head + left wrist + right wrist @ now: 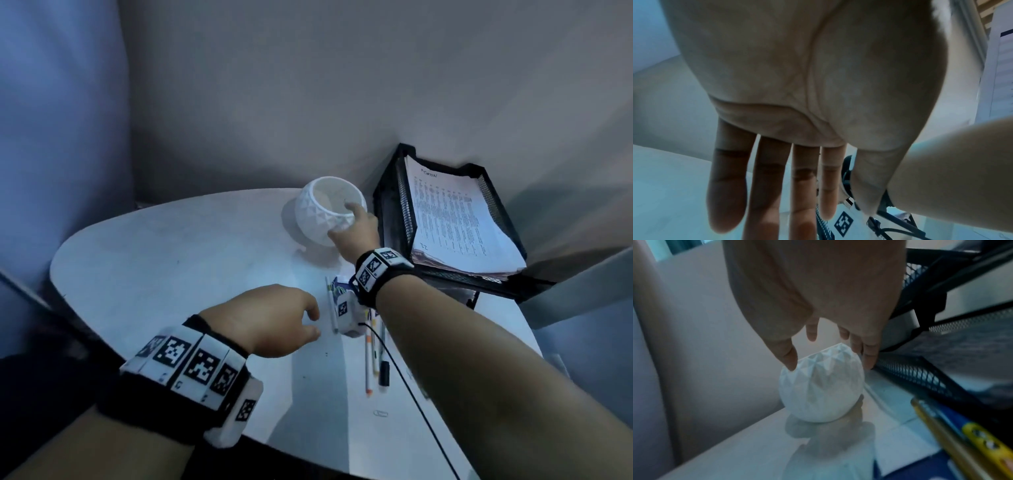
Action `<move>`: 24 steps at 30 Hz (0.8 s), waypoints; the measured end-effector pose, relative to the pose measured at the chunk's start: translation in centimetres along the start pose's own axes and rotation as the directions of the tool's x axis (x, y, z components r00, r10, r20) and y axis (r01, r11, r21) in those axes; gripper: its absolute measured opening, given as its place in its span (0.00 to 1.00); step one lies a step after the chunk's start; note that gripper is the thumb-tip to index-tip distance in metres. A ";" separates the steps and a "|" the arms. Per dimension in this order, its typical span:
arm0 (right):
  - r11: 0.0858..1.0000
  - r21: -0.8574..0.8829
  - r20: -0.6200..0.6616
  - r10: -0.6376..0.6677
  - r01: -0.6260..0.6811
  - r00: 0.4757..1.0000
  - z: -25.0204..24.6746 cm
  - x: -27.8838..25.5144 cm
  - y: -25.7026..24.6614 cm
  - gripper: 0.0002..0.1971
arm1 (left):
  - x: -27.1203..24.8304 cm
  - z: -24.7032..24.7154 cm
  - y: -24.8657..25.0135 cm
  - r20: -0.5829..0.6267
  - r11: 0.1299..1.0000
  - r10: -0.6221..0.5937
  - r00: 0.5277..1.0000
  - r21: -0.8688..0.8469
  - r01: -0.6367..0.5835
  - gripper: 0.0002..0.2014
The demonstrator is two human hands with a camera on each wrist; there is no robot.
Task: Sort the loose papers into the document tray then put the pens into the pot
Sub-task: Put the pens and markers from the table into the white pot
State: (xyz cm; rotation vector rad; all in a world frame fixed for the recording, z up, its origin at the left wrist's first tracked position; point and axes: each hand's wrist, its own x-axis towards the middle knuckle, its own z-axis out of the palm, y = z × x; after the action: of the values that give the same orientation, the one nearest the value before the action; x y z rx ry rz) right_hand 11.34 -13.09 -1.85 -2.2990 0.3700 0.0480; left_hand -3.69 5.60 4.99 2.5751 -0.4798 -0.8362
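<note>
The white faceted pot [325, 214] stands tilted at the back of the round table, just left of the black mesh document tray [390, 205]. My right hand [342, 221] grips the pot by its rim, thumb on one side and fingers on the other, as the right wrist view shows on the pot [820, 391]. A stack of printed papers [455, 222] lies in the tray. Several pens [369, 363] and a white pen [331, 308] lie on the table under my right forearm. My left hand [315, 323] hovers beside them, its fingers [768, 186] straight, holding nothing.
A black marker [384, 373] and a paper clip [381, 413] lie near the pens. A blue and white sheet [342, 281] shows under my right wrist. The pale table [171, 274] stands against a grey wall, with bare surface on its left half.
</note>
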 end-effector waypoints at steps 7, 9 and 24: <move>0.972 -0.229 0.087 0.064 -0.042 0.994 0.3 1.1 0.2 0.32 | -0.2 -1.4 -1.1 -0.081 1.000 -0.005 0.997 -0.007 0.005 0.18; 0.975 -0.221 0.047 0.020 -0.010 0.999 0.3 0.6 0.4 0.22 | -0.3 -1.9 -1.0 -0.120 1.000 -0.013 0.993 -0.002 0.013 0.18; 0.948 0.052 0.235 -0.317 0.314 0.919 -2.7 -14.5 3.8 0.18 | -1.5 -1.3 1.2 -0.300 0.996 0.042 0.953 0.090 -0.016 0.30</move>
State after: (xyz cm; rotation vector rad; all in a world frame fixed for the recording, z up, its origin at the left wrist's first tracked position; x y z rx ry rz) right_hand -3.80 -13.84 -0.52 -2.2796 -0.1274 0.1597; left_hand -4.31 5.58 7.25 2.7038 -0.4674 -0.4062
